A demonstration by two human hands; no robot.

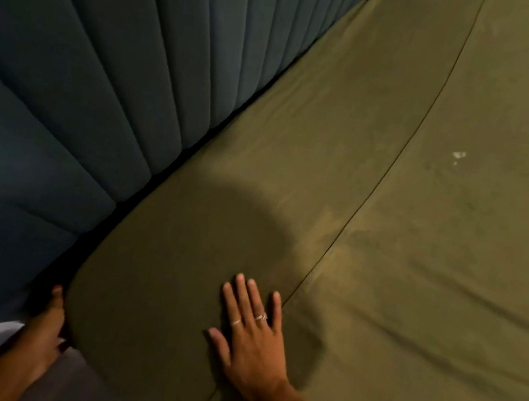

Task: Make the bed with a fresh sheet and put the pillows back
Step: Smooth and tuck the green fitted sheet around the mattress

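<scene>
At the mattress corner by the headboard (68,72), my right hand (251,340) is pressing flat, fingers straight, on the sheet (386,254). My left hand (48,329) is tucking underneath; I cannot tell its grip. Pulling hard, I judge, risks popping the corner off.

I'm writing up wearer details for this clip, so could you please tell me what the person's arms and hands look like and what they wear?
Both forearms are bare, with no sleeve in view. The right hand wears two thin, light-coloured rings on neighbouring fingers, one with a small raised setting. The left hand sits in shadow at the mattress corner; no ring, watch or bracelet is visible on it. No gloves on either hand.
</scene>
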